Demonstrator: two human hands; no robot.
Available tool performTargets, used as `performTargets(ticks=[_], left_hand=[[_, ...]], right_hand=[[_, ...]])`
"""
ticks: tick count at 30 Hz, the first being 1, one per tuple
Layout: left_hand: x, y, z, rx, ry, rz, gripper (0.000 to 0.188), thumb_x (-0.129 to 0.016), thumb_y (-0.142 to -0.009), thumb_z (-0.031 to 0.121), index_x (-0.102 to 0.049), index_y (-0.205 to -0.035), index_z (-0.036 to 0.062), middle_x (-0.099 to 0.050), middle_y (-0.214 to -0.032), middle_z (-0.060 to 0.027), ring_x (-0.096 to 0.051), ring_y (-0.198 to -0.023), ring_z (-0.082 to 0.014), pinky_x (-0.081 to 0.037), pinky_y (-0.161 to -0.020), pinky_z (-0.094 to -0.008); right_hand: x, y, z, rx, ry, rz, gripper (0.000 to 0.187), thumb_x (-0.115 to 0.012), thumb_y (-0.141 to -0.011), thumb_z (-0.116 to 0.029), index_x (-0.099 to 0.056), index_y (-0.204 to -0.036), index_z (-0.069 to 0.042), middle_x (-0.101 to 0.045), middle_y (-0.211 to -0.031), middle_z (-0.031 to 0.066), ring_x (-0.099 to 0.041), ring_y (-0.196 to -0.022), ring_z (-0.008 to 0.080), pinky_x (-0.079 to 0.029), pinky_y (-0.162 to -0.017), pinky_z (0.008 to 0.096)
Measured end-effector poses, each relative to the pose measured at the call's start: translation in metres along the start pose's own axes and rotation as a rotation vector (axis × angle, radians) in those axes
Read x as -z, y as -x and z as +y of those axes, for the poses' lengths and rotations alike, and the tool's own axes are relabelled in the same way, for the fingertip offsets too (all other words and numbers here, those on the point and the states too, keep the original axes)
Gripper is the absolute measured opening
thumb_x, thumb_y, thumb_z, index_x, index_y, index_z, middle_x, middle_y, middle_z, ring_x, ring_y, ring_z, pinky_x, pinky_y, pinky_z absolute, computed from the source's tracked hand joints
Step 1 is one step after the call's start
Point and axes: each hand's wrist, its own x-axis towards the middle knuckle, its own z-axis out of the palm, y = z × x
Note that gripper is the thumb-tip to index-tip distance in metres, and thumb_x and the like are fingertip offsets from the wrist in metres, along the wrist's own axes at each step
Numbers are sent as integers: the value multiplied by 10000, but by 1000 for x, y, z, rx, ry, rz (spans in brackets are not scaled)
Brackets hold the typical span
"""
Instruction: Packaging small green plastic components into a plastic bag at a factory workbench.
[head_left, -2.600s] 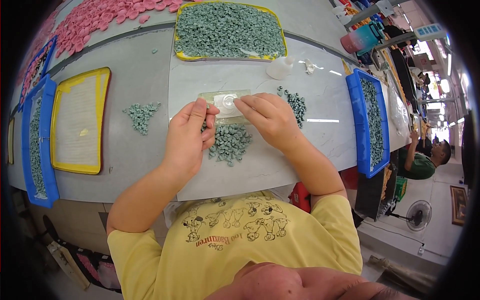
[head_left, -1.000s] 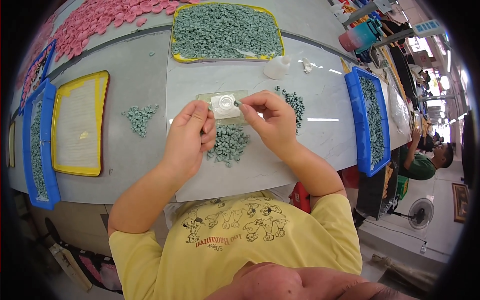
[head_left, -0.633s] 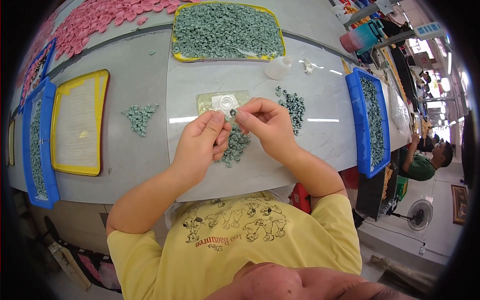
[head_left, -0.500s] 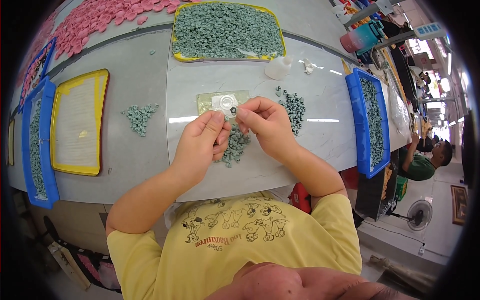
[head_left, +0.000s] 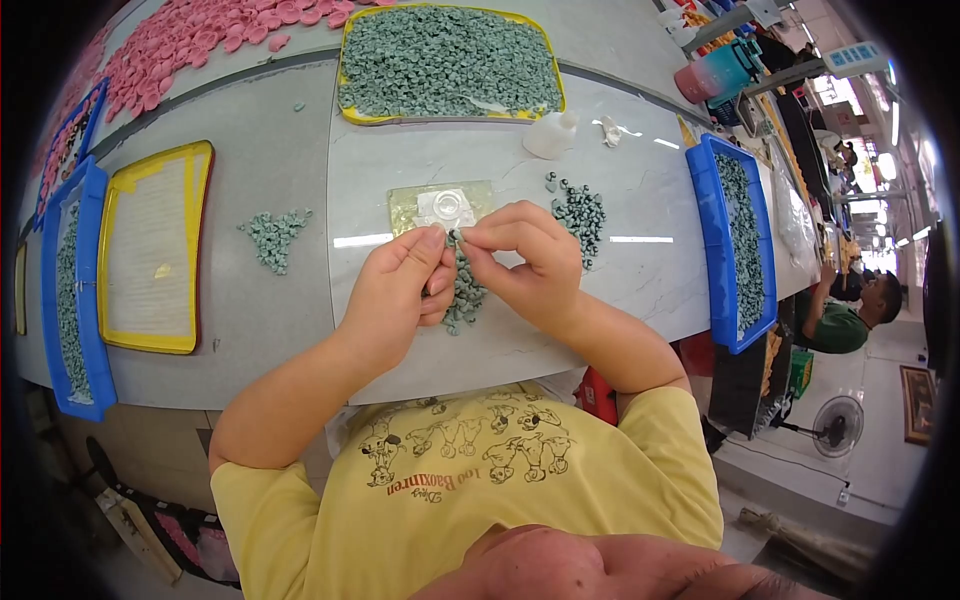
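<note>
Right hand (head_left: 530,258) nearer left hand (head_left: 392,280); blue tray (head_left: 93,250): green pieces (head_left: 67,290), probably.

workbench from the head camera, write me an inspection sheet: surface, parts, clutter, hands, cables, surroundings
surface: smooth grey stone-look table, glare streaks
parts: loose green pile by the hands, darker glossy green pile to its right, yellow-rimmed tray of green pieces beyond
clutter: white plastic bottle, crumpled white scrap
hands: left hand and right hand pinching at a small dark green piece
cables: thin dark cable near the round grey fan
surroundings: person in green top, right
</note>
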Motion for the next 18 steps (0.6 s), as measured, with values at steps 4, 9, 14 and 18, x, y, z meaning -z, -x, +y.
performTargets(ticks=[4,9,14,18], left_hand=[[-1,0,0,4,6,15,278,-432,-941,313,-450,-798,76,-373,-623,32,-294,-490,-55,-217,-423,-201],[-2,1,-1,-41,-5,29,271,-436,-941,300,-447,-788,77,-375,-615,31,-300,-487,-56,-224,-424,-203],[-1,2,-2,-136,-68,48,269,-440,-942,287,-449,-783,70,-393,-617,31,-309,-488,-53,-242,-429,-204],[3,5,-6,-344,-259,36,237,-467,-935,262,-484,-821,55,-449,-654,26,-358,-554,-38,-308,-487,-190]], right_hand=[[-2,4,3,118,42,20,238,-692,-609,94,-618,-814,-3,-598,-776,88,-585,-639,171,-450,-501,248],[-3,3,4,254,105,-14,268,-695,-601,97,-609,-838,6,-596,-794,92,-582,-637,176,-456,-506,253],[-6,3,3,259,73,14,278,-695,-604,103,-615,-852,6,-603,-795,91,-587,-648,178,-463,-515,258],[-5,-2,-5,115,18,27,299,-687,-613,109,-635,-884,-8,-618,-792,87,-604,-670,172,-476,-534,252]])
